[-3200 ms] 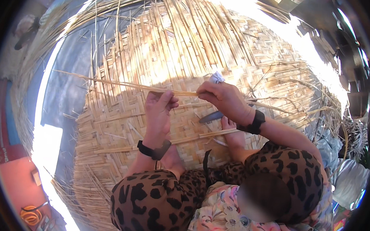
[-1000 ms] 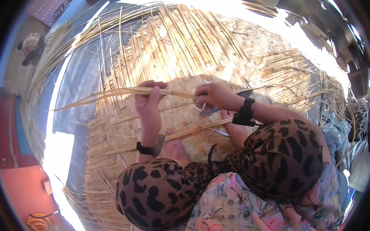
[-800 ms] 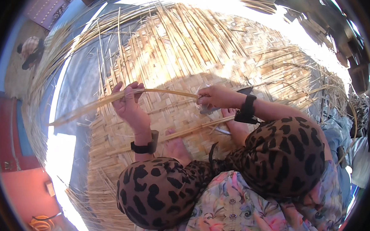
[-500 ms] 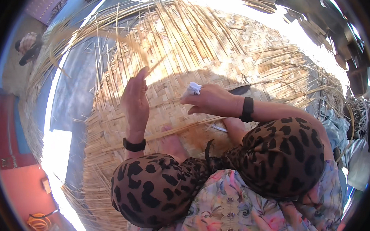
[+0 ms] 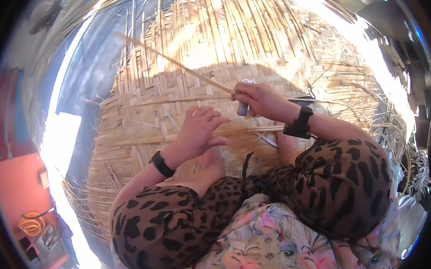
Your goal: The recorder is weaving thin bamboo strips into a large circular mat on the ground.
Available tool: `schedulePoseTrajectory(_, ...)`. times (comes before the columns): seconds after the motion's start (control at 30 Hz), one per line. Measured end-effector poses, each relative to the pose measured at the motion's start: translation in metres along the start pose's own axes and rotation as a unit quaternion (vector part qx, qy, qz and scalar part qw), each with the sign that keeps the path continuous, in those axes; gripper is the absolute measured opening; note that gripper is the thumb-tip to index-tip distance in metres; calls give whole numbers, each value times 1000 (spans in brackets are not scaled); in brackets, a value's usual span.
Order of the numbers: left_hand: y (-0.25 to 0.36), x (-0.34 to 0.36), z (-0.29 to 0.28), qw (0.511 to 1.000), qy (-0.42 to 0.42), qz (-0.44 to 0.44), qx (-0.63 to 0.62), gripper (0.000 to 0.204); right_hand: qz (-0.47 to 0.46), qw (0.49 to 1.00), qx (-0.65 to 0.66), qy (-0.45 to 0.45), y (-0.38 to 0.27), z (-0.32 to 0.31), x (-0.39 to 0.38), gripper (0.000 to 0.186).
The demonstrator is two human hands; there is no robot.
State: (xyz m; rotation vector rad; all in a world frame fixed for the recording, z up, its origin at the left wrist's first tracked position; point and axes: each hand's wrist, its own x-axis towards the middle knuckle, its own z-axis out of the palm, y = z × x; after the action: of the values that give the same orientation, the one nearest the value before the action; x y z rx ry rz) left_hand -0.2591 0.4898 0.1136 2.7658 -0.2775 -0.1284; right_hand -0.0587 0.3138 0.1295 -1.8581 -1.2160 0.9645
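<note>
Straw-yellow strip [image 5: 194,73] in the right hand [image 5: 260,97]: thin, long, running from the fingers toward the far left above the woven mat [image 5: 134,123]. Could be one strip or several laid together; can't tell, since the far-left end is blurred. Right grip is narrow, thumb and fingertips pinching the strip at its right part. A pale grey piece [image 5: 242,109] shows just below those fingers (wrapping or something held, can't tell). Left hand [image 5: 199,131] is wide, fingers spread, nothing seen in it, apart from the strip and on the near left of the right hand.

Handling, my guess: very light, springy along its length, easy to flex but likely to split or crease if bent sharply. Dry and smooth-looking, so I expect it to slide lengthwise through a loose pinch. Edges may be sharp; I'd press flat rather than drag fingers along it. Best hold from where I sit: a flat pinch near the right part, as now, with a second light pinch midway to tame the long free length.

Around it: a loose strip [image 5: 178,100] lies on the mat between strip and left hand; a dark flat object [image 5: 301,100] sits right of the right hand.
</note>
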Motion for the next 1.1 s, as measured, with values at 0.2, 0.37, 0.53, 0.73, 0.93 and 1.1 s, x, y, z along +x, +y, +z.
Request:
schedulePoseTrajectory(0.2, -15, -24, 62, 583, 195, -257, -746, 37, 35, 977, 65, -198, -10, 41, 43, 27)
schedulePoseTrajectory(0.37, -16, -35, 63, 423, 350, -318, -773, 30, -65, 967, -246, -28, 29, 58, 87, 24)
schedulePoseTrajectory(0.53, -24, -33, 66, 387, 407, -297, -772, 26, -15, 932, -359, -53, 66, 52, 106, 17)
schedulePoseTrajectory(0.73, -49, -24, 44, 423, 419, -320, -737, 33, -35, 998, 27, 48, 42, 33, 91, 13)
schedulePoseTrajectory(0.93, -44, -2, -3, 512, 452, -150, -715, 31, -21, 992, 122, -12, -9, 8, 57, 16)
schedulePoseTrajectory(1.1, -22, 4, -28, 555, 442, -154, -688, 26, -8, 986, 164, 9, -29, -11, 20, 13)
